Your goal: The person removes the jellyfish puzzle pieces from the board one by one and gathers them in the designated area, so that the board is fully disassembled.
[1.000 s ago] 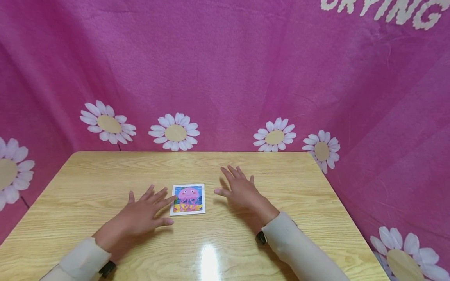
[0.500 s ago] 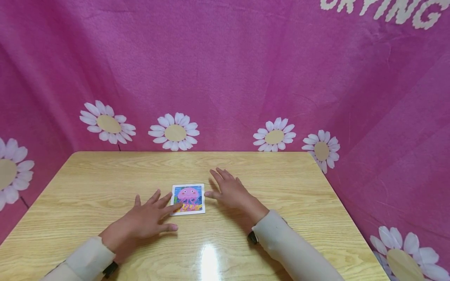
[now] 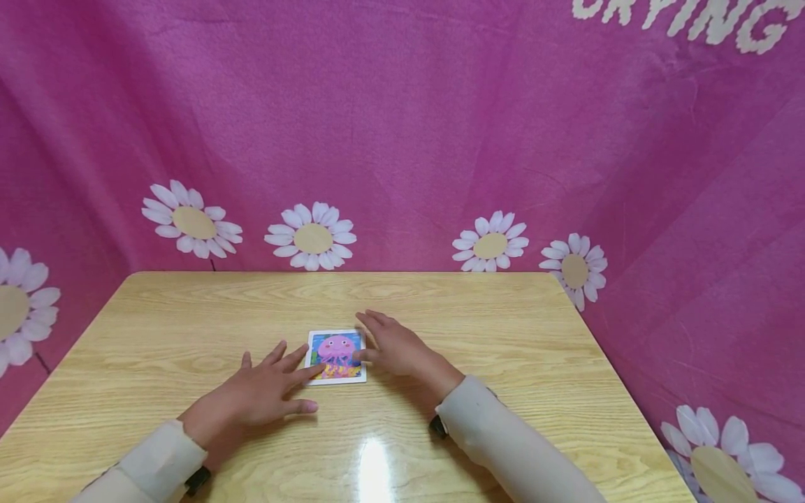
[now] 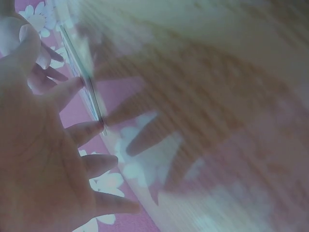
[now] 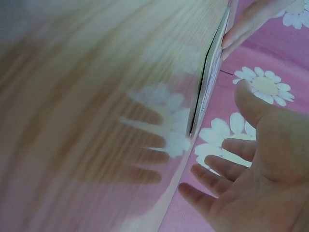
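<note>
One word (image 3: 724, 22) on the pink cloth (image 3: 402, 126)
I read "CRYING" in white capitals, upper right in my head view, its first letters partly cut off

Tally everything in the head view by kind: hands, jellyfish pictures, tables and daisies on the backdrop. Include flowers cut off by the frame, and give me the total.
Left hand and right hand: 2
Jellyfish picture: 1
Table: 1
Daisies: 6
Total: 10

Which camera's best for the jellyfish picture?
Head: the jellyfish picture shows its printed face from above, with the left hand and right hand covering only small parts. Left wrist and right wrist views each show it as a thin, nearly edge-on strip, the print unreadable.
</note>
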`<state>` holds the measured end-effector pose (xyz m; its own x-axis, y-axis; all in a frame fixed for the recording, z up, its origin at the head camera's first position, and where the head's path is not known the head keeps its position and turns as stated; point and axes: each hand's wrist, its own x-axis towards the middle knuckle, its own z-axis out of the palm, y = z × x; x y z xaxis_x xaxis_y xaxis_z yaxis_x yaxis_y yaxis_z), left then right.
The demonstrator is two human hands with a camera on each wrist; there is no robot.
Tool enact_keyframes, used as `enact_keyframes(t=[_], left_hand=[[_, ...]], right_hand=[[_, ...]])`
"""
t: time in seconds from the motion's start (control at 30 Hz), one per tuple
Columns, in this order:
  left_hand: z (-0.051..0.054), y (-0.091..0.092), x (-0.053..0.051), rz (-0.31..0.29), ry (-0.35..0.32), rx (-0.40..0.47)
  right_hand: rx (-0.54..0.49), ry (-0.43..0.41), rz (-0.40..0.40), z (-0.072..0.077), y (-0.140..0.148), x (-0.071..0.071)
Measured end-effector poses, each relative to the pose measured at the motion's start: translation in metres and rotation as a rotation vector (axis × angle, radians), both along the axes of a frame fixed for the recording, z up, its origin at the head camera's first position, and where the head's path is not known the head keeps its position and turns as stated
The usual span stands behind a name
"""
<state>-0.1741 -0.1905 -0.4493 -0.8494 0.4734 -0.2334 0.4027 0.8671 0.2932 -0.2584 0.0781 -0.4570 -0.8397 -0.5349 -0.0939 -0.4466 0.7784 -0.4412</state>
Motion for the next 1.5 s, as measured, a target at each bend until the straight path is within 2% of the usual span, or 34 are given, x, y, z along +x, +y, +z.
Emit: enact_keyframes(t=[0.63, 0.93, 1.07, 1.23, 1.5], left_hand=[[-0.002, -0.001, -0.002, 0.008, -0.049, 0.015], [-0.002, -0.002, -0.002, 0.008, -0.050, 0.008], [-0.002, -0.002, -0.002, 0.009, -0.057, 0.017], [-0.002, -0.002, -0.002, 0.003, -0.052, 0.022], [0.001, -0.001, 0.000, 0.004, -0.064, 0.028]], right_hand=[[-0.012, 0.034, 0.050, 0.003, -0.034, -0.003], [-0.118, 0.015, 0.050, 0.001, -0.051, -0.005], [-0.159, -0.003, 0.039, -0.001, -0.058, -0.007], [-0.161, -0.040, -0.005, -0.005, -0.065, -0.011], [-0.179, -0.045, -0.053, -0.015, -0.070, -0.018]])
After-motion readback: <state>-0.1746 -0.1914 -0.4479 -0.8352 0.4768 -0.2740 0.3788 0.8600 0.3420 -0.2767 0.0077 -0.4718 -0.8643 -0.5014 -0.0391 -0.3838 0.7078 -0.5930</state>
